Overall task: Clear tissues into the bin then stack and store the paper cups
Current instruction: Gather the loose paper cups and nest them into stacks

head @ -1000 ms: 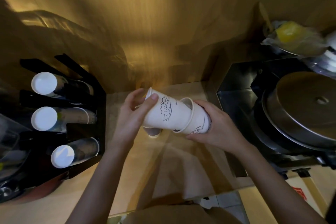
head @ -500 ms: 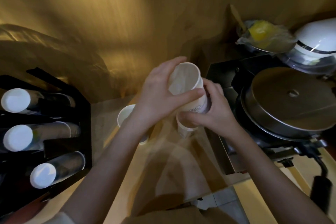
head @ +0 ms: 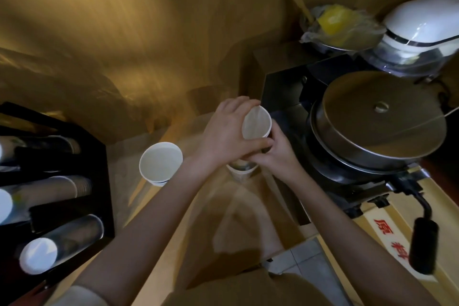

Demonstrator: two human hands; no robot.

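White cup [head: 160, 165] beside left hand [head: 224, 135], griddle [head: 377, 122] right.

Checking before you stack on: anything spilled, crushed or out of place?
Nothing spilled or crushed. One loose cup stands upright apart on the counter, left of the stack held by both hands.

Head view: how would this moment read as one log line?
stage: stacking cups | left hand: on cup | right hand: under it | loose cup: on counter
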